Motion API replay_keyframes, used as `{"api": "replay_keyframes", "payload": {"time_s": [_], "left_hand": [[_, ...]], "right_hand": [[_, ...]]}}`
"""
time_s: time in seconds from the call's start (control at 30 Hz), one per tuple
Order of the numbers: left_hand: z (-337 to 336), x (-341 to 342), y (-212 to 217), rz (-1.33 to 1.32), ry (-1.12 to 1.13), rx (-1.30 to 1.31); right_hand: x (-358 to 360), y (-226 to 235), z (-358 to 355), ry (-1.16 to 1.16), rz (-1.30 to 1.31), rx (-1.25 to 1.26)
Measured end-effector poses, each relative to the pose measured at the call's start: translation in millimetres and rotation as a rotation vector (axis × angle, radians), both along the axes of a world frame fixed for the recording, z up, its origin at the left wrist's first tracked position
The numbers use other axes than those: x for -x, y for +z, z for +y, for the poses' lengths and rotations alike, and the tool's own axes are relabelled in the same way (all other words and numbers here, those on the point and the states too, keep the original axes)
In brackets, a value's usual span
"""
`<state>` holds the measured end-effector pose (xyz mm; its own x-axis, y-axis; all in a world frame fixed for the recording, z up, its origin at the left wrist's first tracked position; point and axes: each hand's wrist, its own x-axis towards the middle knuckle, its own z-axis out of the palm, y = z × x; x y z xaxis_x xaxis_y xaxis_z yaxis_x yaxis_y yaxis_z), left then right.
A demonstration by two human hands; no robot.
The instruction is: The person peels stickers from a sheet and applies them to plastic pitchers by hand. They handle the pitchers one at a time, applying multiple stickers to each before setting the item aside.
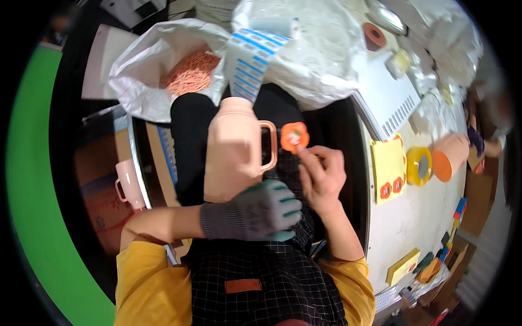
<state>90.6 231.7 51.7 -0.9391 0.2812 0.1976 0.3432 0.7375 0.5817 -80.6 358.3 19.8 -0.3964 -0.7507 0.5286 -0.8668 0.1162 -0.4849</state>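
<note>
A peach-coloured jug (pixel 234 146) with a looped side handle lies against my lap, its neck pointing away from me. My left hand (pixel 261 211), in a grey and green work glove, is at the jug's base with its fingers curled. Whatever its palm covers is hidden. To the right of the jug handle, my bare right hand (pixel 324 176) holds an orange flower-shaped sticker (pixel 293 136) at its lower edge by the fingertips. The sticker is apart from the jug.
Beyond my knees stand a white bag of peach strips (pixel 193 73), a blue-striped label sheet (pixel 250 62) and a bag of clear plastic (pixel 310 49). The right-hand table holds yellow sticker sheets (pixel 387 163), a tape roll (pixel 419 165) and another peach vessel (pixel 451 156). A pink jug (pixel 129 183) is at left.
</note>
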Motion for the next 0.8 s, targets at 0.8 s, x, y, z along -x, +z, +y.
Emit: {"api": "replay_keyframes", "payload": {"time_s": [0.8], "left_hand": [[-25.0, -100.5, -49.7, -0.003, 0.823, 0.03]], "right_hand": [[-52.3, 14.9, -60.9, 0.415, 0.202, -0.359]]}}
